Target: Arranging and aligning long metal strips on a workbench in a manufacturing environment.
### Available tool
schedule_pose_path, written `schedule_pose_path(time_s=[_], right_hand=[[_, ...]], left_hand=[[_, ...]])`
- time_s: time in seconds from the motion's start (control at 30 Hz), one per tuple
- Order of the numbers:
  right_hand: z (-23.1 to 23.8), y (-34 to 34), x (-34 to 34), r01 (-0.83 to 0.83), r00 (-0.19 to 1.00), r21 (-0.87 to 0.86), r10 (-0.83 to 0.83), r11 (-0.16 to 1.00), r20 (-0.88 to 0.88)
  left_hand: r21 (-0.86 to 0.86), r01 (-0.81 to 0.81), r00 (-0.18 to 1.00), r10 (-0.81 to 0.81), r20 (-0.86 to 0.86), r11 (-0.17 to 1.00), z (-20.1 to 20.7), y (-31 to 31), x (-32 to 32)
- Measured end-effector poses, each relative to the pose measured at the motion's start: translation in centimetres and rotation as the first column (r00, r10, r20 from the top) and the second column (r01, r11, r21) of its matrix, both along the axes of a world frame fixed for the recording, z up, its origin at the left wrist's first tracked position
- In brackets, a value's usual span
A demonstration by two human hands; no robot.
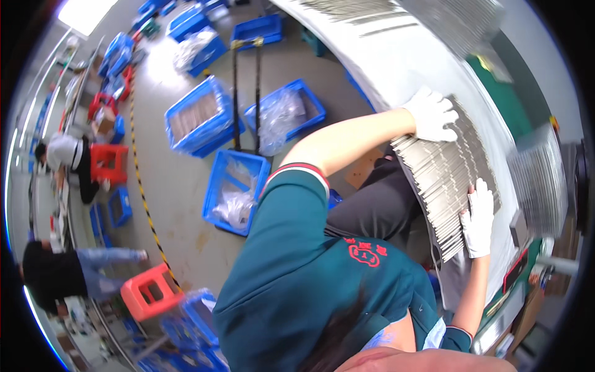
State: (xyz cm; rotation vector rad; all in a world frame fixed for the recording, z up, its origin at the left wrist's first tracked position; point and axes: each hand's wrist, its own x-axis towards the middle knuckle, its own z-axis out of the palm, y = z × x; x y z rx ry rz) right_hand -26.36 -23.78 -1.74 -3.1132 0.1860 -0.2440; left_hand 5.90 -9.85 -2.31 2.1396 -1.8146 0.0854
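Many thin grey metal strips (443, 177) lie side by side in rows on the white-covered table in front of me. My left hand (432, 116), in a white glove, rests on the far left end of the rows with its fingers spread. At the opposite end my right hand (479, 218), gloved in white with some fingertips bare, lies against the strips with its fingers stretched out. Neither hand is closed around a strip. Part of the rows is hidden under both palms.
More strips lie on the white tabletop (427, 56) farther off. A stack of clear trays (538, 180) stands beyond my right hand. Blue crates (235, 192) with plastic bags sit on the floor at left, near a red stool (152, 291). Two people are farther left.
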Motion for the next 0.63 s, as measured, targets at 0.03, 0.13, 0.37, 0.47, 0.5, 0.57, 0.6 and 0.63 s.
schedule_pose_path(time_s=[0.03, 0.13, 0.37, 0.47, 0.5, 0.57, 0.6, 0.63], right_hand=[[0.4, 0.1, -1.7, 0.018, 1.0, -0.006, -0.018, 1.0, -0.024], [0.5, 0.0, -6.0, 0.055, 0.997, -0.031, -0.056, 0.998, -0.049], [4.8, 2.7, 0.6, -0.086, 0.994, 0.123, 0.076, 0.989, 0.084], [4.3, 4.2, 6.6, -0.129, 0.987, 0.044, 0.123, 0.991, 0.106], [3.6, 4.3, 8.2, -0.113, 0.986, 0.024, 0.109, 0.993, 0.128], [2.3, 4.0, 9.4, -0.098, 0.995, 0.017, 0.098, 0.995, 0.025], [1.3, 3.7, 9.2, -0.093, 0.996, 0.012, 0.093, 0.996, 0.017], [1.7, 3.7, 8.4, -0.064, 0.996, 0.073, 0.068, 0.995, -0.054]], left_hand=[[-0.017, 0.012, 1.0, -0.012, 0.007, 1.0, 0.2, -0.3, 0.1], [-0.056, 0.096, 0.995, -0.097, -0.005, 0.994, 1.7, 0.1, 0.3], [-0.114, 0.193, 0.936, -0.148, 0.318, 0.975, -0.7, 0.9, 2.2], [-0.092, 0.197, 0.926, -0.154, 0.346, 0.976, -0.7, 1.1, 2.0], [-0.036, 0.142, 0.951, -0.126, 0.283, 0.989, -0.8, 1.0, 1.9], [0.038, 0.102, 0.97, -0.108, 0.219, 0.994, -0.7, 0.9, 2.4], [0.05, 0.122, 0.968, -0.129, 0.213, 0.991, -0.5, 0.8, 2.8], [0.055, 0.112, 0.963, -0.122, 0.24, 0.992, -0.6, 1.1, 3.2]])
